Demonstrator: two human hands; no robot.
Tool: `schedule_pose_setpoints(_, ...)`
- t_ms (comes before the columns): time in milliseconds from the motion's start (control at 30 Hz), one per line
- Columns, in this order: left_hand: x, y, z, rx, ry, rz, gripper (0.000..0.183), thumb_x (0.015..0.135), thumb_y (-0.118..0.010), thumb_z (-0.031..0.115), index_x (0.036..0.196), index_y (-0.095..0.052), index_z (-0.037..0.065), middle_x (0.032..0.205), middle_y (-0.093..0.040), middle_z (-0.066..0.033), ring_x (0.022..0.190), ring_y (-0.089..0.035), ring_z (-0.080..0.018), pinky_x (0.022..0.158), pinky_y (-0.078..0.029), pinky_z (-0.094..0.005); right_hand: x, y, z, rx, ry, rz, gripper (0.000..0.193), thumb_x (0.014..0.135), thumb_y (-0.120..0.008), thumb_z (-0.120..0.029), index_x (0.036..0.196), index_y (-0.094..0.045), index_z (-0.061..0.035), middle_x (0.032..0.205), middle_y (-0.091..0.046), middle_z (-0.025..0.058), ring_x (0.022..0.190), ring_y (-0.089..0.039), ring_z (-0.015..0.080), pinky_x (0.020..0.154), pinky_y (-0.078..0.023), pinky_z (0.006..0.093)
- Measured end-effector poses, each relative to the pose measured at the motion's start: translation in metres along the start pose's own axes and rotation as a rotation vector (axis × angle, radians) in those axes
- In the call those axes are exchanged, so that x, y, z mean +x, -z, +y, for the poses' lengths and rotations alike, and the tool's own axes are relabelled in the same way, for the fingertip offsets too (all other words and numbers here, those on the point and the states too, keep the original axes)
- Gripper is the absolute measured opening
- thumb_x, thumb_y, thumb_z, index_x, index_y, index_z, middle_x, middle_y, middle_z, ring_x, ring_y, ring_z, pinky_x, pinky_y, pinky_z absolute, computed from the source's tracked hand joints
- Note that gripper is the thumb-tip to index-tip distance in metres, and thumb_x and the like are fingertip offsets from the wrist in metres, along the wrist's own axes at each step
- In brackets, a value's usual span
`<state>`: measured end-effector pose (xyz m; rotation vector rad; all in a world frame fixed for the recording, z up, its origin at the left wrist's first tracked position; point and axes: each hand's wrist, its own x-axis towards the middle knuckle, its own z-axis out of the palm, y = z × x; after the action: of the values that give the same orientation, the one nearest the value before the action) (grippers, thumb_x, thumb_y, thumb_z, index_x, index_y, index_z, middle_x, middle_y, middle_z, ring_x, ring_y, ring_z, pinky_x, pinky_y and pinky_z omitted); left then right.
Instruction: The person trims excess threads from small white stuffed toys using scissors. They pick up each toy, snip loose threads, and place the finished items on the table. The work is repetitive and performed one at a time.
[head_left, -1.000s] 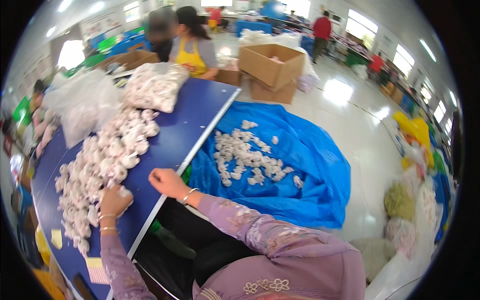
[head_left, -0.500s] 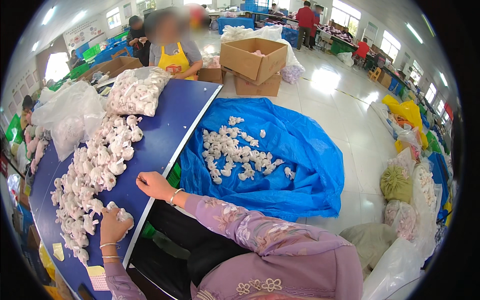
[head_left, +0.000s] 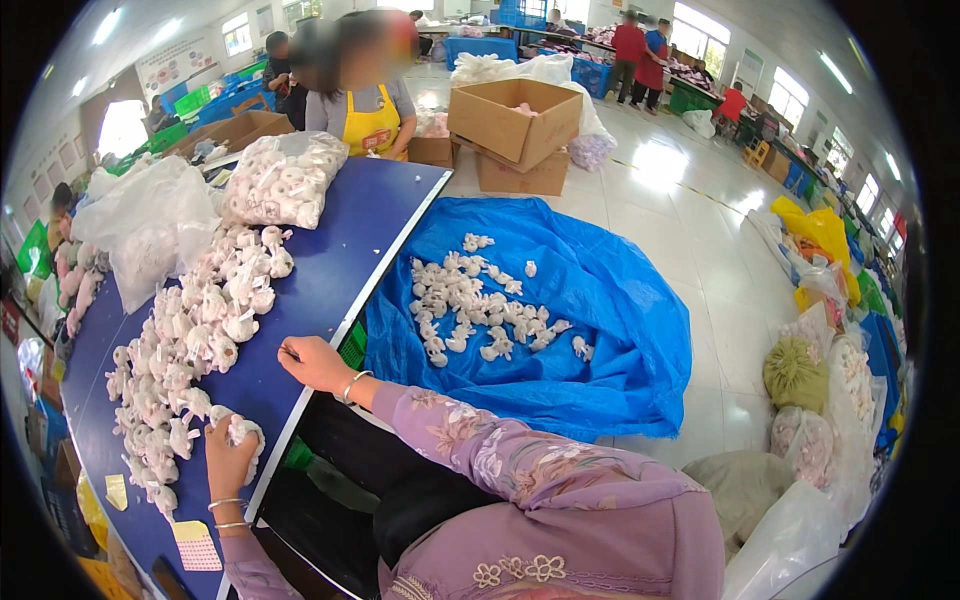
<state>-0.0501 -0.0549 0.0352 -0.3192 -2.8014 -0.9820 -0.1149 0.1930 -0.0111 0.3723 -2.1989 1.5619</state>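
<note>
My left hand point(head_left: 230, 458) is closed around a small white plush toy point(head_left: 247, 436) at the near edge of the pile, just above the blue table point(head_left: 330, 250). Part of the toy is hidden by my fingers. To the right, my right hand point(head_left: 316, 364) hovers over the table's edge with its fingers pinched together. A small dark tip shows at those fingers, too little to name. A long heap of white plush toys point(head_left: 190, 345), with ears and small white tags, stretches away along the table on the left.
A clear bag of plush toys point(head_left: 285, 180) and a crumpled clear bag point(head_left: 150, 230) lie farther up the table. Right of it, a blue tarp point(head_left: 610, 350) holds more toys. Cardboard boxes point(head_left: 510, 125) stand beyond. A person in a yellow apron point(head_left: 370, 125) stands at the far end.
My right hand has turned slightly, and a dark tip now shows at its fingers. My left hand stays on the same toy. The whole view has shifted a little.
</note>
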Motion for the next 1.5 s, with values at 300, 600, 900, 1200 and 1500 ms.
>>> schedule_pose_setpoints(300,-0.052,-0.022,0.036,-0.849,0.113,0.043,0.037,0.08,-0.051,0.012,0.114,-0.058,0.0,0.091,-0.055,-0.0036,0.077,-0.051,-0.0116,0.071,-0.043,-0.0247,-0.001,0.006,-0.005,0.036,-0.077,-0.045,0.029,0.093,-0.055,-0.026,0.085,-0.062,0.0008,0.073,-0.063,0.0199,0.069,-0.061,0.0382,0.062,-0.046,0.0445)
schedule_pose_setpoints(600,-0.099,-0.053,0.048,-1.105,0.103,-0.042,0.061,0.075,-0.069,0.042,0.118,-0.052,0.002,0.093,-0.059,-0.0107,0.078,-0.059,-0.0166,0.068,-0.047,-0.0261,0.0,0.003,0.001,0.059,-0.053,-0.046,0.03,0.094,-0.054,-0.027,0.086,-0.062,0.0008,0.075,-0.063,0.0194,0.069,-0.061,0.0369,0.063,-0.046,0.0429)
schedule_pose_setpoints(900,-0.128,-0.061,0.054,-1.199,0.117,-0.058,0.069,0.072,-0.074,0.05,0.116,-0.05,0.002,0.089,-0.063,-0.0133,0.073,-0.06,-0.0173,0.063,-0.048,-0.0253,-0.013,0.013,-0.019,0.379,-0.217,-0.46,0.031,0.097,-0.052,-0.03,0.09,-0.065,-0.0022,0.072,-0.059,-0.001,0.068,-0.051,0.0087,0.066,-0.043,0.0261)
schedule_pose_setpoints(1200,-0.143,-0.067,0.048,-1.179,0.167,-0.152,0.065,0.072,-0.073,0.049,0.111,-0.052,0.002,0.093,-0.063,-0.0131,0.079,-0.061,-0.0183,0.069,-0.048,-0.0283,-0.073,0.013,-0.069,0.428,-0.146,-0.854,0.027,0.088,-0.066,-0.027,0.092,-0.066,-0.0005,0.08,-0.065,0.0016,0.072,-0.056,0.0093,0.07,-0.047,0.0258)
schedule_pose_setpoints(1500,-0.155,-0.071,0.043,-1.093,0.119,-0.244,0.063,0.071,-0.074,0.052,0.104,-0.058,0.001,0.091,-0.061,-0.0079,0.08,-0.058,-0.0162,0.072,-0.045,-0.0281,-0.082,0.021,-0.081,0.237,-0.062,-0.928,0.029,0.078,-0.071,-0.027,0.083,-0.068,0.0012,0.069,-0.065,0.008,0.062,-0.058,0.0163,0.06,-0.046,0.0293)
